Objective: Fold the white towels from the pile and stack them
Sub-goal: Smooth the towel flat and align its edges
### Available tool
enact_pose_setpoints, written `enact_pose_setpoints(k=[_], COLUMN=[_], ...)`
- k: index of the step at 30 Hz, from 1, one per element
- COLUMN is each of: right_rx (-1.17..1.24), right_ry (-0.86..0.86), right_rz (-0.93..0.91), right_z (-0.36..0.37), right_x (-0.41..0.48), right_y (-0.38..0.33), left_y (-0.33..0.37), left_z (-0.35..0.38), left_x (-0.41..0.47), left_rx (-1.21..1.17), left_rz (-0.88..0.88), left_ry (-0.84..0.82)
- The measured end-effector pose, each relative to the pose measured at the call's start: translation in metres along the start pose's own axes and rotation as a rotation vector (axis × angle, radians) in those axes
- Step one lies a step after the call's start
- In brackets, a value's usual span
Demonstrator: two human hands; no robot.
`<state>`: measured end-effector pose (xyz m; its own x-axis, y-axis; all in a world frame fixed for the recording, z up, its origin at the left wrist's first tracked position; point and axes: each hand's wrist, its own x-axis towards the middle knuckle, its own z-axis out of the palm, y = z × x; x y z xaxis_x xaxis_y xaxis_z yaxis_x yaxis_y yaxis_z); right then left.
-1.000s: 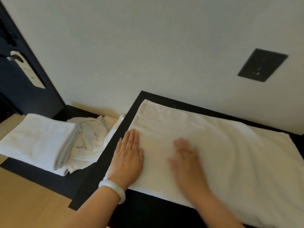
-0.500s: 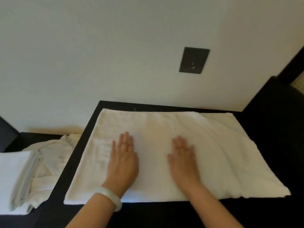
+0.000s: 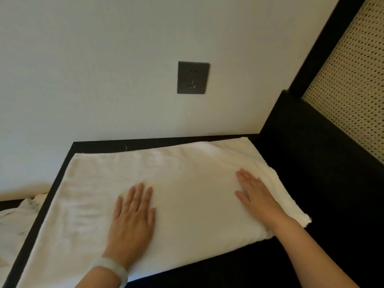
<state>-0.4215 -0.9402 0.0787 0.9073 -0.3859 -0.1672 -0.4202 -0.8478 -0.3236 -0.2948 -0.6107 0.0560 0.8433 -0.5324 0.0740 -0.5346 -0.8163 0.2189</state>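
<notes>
White towel (image 3: 187,194) spread flat on the black desk (image 3: 207,273), centre frame.
Left grip (image 3: 133,221) and right grip (image 3: 257,196) press it with straight fingers, holding nothing; the right has slid toward the towel's right edge, wider apart than before.

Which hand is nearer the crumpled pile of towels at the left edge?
Left. The left hand lies flat on the middle of the spread towel, right of the crumpled pile; the right hand presses the towel's right end, farther off.
</notes>
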Motion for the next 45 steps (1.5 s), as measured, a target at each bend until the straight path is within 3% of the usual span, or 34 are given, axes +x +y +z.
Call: enact_pose_setpoints(k=[4,9,14,16,20,24,31,37,38,40,42,43,45], right_rx=[0.366,0.562,0.644,0.677,0.722,0.671,0.758,0.534,0.481,0.312,0.222,0.212,0.119], right_ry=[0.114,0.131,0.118,0.173,0.314,0.069,-0.047,-0.279,-0.257,-0.050,0.231,0.286,0.175], right_rz=[0.166,0.521,0.644,0.658,0.595,0.557,0.531,0.539,0.536,0.547,0.409,0.260,-0.072], right_z=[-0.017,-0.024,-0.025,-0.023,-0.020,-0.013,-0.040,-0.051,-0.054,-0.054,-0.043,-0.033,-0.006], right_x=[-0.022,-0.064,-0.092,-0.096,-0.100,-0.097,-0.103,-0.088,-0.082,-0.066,-0.047,-0.038,-0.026], right_y=[0.007,0.025,0.031,0.031,0.029,0.024,0.067,0.071,0.067,0.048,0.012,-0.010,-0.049], left_y=[-0.034,-0.059,0.023,0.049,0.053,0.052,0.050,0.050,0.050,0.050,0.050,0.051,0.051], left_z=[-0.018,-0.024,-0.022,-0.009,0.010,0.008,0.007,0.009,0.011,0.013,0.013,0.012,0.007], left_x=[-0.014,-0.016,0.010,0.016,0.018,0.017,0.016,0.016,0.016,0.016,0.016,0.015,0.011], left_rx=[0.015,0.036,0.050,0.020,0.022,0.015,0.028,0.033,0.036,0.045,0.032,0.025,0.045], left_rz=[-0.044,-0.081,0.289,0.359,0.303,0.299,0.320,0.325,0.322,0.317,0.312,0.313,0.321], left_ry=[-0.024,-0.055,-0.087,-0.076,-0.073,-0.078,-0.090,-0.110,-0.107,-0.101,-0.100,-0.101,-0.103])
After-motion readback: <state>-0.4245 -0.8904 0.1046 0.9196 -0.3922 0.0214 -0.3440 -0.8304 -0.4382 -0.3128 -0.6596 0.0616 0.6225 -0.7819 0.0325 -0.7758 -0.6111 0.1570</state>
